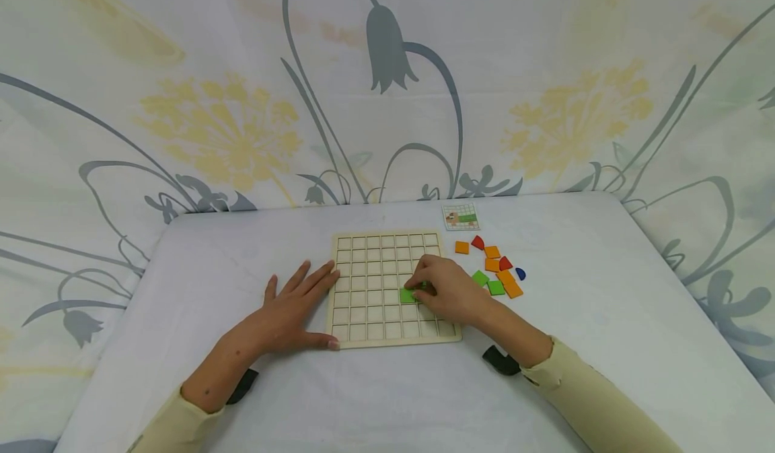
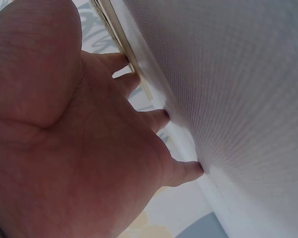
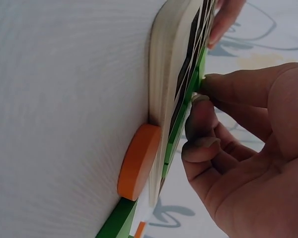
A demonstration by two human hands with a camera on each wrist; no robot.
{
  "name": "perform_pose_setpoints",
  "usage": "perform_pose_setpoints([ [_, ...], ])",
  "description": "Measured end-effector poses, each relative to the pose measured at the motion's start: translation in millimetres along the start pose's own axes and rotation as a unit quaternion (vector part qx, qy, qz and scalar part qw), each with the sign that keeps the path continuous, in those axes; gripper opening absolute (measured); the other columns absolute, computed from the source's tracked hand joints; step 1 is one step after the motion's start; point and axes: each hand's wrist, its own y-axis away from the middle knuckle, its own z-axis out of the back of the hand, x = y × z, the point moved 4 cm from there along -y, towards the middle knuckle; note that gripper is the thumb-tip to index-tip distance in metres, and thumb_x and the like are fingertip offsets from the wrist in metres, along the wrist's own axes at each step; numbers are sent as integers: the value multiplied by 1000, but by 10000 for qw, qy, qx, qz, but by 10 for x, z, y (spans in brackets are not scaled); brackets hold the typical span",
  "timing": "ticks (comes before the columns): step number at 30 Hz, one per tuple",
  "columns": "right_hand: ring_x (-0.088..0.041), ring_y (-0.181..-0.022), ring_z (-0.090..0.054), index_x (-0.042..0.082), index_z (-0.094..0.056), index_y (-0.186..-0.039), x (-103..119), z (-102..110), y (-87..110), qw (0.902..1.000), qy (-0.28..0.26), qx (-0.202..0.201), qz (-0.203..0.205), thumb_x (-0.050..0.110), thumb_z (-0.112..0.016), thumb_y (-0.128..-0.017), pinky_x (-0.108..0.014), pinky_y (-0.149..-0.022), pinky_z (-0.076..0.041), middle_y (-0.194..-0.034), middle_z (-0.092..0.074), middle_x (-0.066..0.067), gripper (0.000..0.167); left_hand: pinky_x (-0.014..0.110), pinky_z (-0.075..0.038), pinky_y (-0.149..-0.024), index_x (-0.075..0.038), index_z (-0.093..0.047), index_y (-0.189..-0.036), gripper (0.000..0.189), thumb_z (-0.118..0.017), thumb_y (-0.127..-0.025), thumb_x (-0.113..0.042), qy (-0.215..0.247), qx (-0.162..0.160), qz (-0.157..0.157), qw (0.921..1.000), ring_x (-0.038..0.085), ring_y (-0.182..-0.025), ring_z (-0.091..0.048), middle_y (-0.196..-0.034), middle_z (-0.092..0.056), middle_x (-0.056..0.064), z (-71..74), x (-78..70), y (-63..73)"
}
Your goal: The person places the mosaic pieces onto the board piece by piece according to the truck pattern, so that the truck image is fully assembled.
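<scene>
A pale wooden board [image 1: 393, 342] with a grid of square cells lies flat on the white table. My left hand [image 1: 287, 311] is spread out, fingertips and thumb touching the board's left edge; in the left wrist view the other fingertips rest on the cloth. Over the board's right half, my right hand [image 1: 451, 291] pinches a green square tile [image 1: 406, 297] between thumb and fingers at a cell. The right wrist view shows more green tiles [image 3: 175, 141] set in the board in a row beneath these fingers. Part of that row is hidden by the hand in the head view.
Right of the board lie loose pieces: orange squares [image 1: 462, 247], green squares [image 1: 496, 288], red quarter-rounds [image 1: 505, 263] and a blue half-round [image 1: 521, 274]. A small picture card [image 1: 461, 217] with a gridded pattern lies behind them. Floral fabric [image 1: 387, 136] hangs at the back.
</scene>
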Motion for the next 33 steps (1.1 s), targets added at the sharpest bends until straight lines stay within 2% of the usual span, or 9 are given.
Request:
perform_pose_setpoints([
  [8,-6,-75,-50,3,-82,-115,5,2,13,9998,94,28,181,2,-76,-95,-23,-67,-47,-98,-60,3,21,85,-6,-114,-19,-25,-171,120,-84,-79,-68,-46,-21,-27,10000,41,-164,-7,-179,-14,-1,2,-8,0],
  [12,-8,-74,-51,5,-82,-114,-48,48,9,9999,66,-73,118,3,-75,-95,-25,-68,-48,-98,-63,2,19,85,-5,-114,-19,-24,-171,120,-84,-79,-69,-46,2,-5,10000,41,-164,-6,-179,-14,-1,0,-3,2],
  [18,-13,-74,-56,5,-79,-106,-248,288,16,9986,257,-231,-403,4,-74,-97,-30,-70,-51,-94,-69,0,11,85,-5,-114,-20,-25,-171,120,-84,-78,-68,-44,-13,-6,10000,41,-164,-7,-179,-14,-1,-2,-1,1],
  [22,-17,-80,-62,3,-78,-104,-407,485,47,9950,525,-213,-822,4,-73,-97,-36,-76,-53,-93,-72,-2,9,85,-5,-114,-19,-25,-171,120,-84,-79,-68,-23,-46,-38,10000,41,-164,-7,-179,-14,-1,0,-2,3],
  [28,-20,-79,-60,5,-75,-95,-587,693,127,9873,759,94,-1394,9,-76,-93,-38,-76,-52,-84,-68,-3,5,85,-6,-114,-19,-25,-171,119,-84,-79,-67,-31,-55,-59,10000,41,-164,-7,-179,-14,0,6,-9,5],
  [33,-21,-79,-58,5,-72,-91,-655,769,187,9806,806,380,-1745,16,-84,-88,-36,-73,-51,-81,-65,-3,17,85,-6,-114,-19,-24,-171,119,-83,-80,-67,-66,-40,-56,10000,41,-164,-7,-179,-14,1,2,-12,8],
])
